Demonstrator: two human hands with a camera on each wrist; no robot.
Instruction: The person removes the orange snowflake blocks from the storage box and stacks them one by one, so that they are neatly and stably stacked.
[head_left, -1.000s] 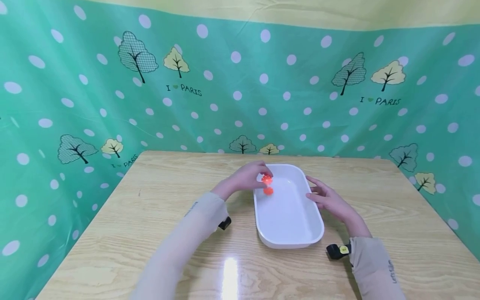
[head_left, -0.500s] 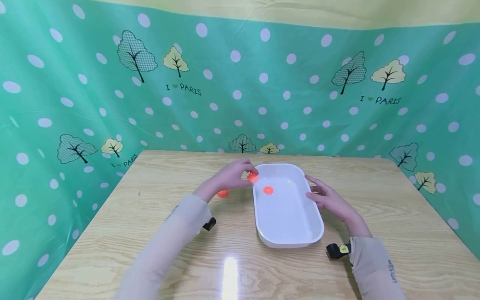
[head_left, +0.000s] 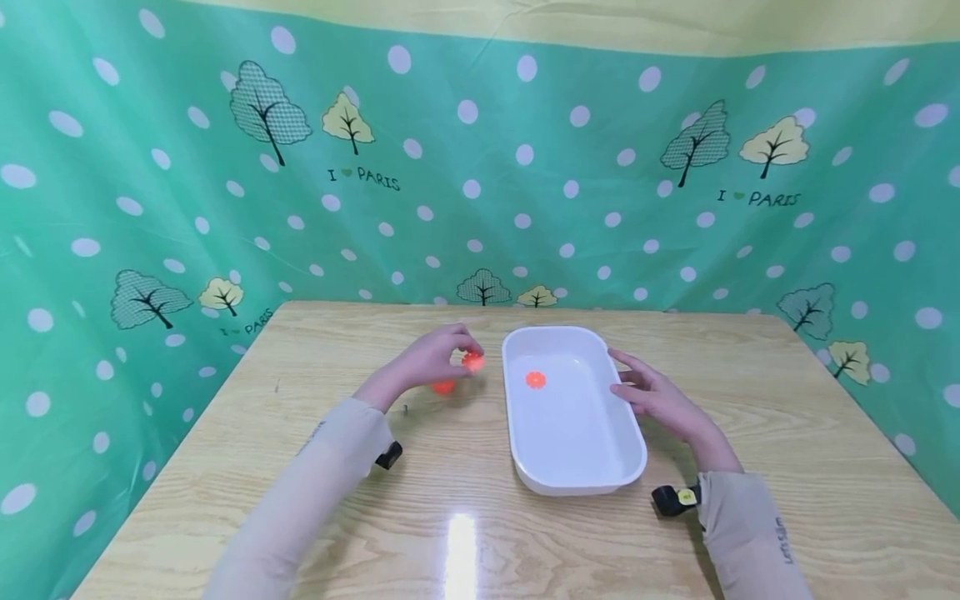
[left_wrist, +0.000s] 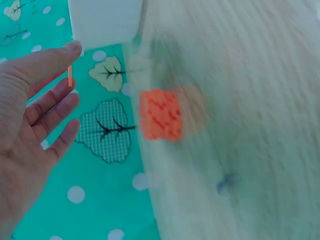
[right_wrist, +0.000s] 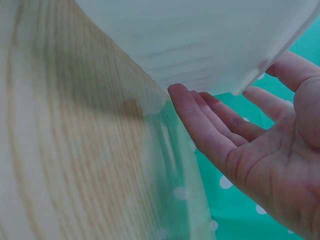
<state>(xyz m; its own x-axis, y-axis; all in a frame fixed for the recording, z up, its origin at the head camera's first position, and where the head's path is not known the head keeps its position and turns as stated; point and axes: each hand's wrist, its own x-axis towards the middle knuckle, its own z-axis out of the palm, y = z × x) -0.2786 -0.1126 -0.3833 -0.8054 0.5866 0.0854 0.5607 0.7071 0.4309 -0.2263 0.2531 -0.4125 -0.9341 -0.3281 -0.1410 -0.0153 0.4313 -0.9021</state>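
My left hand [head_left: 423,358] pinches a thin orange disc with a scalloped edge [head_left: 473,362] between thumb and fingers. In the left wrist view that disc [left_wrist: 70,76] appears edge-on as a narrow strip. Below it on the table stands an orange block with a ridged side [left_wrist: 161,115], perhaps a stack of such discs; the hand partly covers this block [head_left: 443,387] in the head view. One flower-shaped orange disc [head_left: 536,380] lies inside a white tray [head_left: 581,490]. At the tray's right side my right hand [head_left: 660,404] holds it, thumb at the rim and fingers against the outer wall.
The wooden table [head_left: 465,467] reaches back to a green dotted curtain [head_left: 450,183]. A small dark mark [head_left: 406,409] shows on the tabletop left of the tray. Dark wrist cameras sit under both sleeves.
My left hand has moved left out of the tray, carrying one orange disc over the table near the orange block. The other disc stays in the tray, and the right hand keeps its place.
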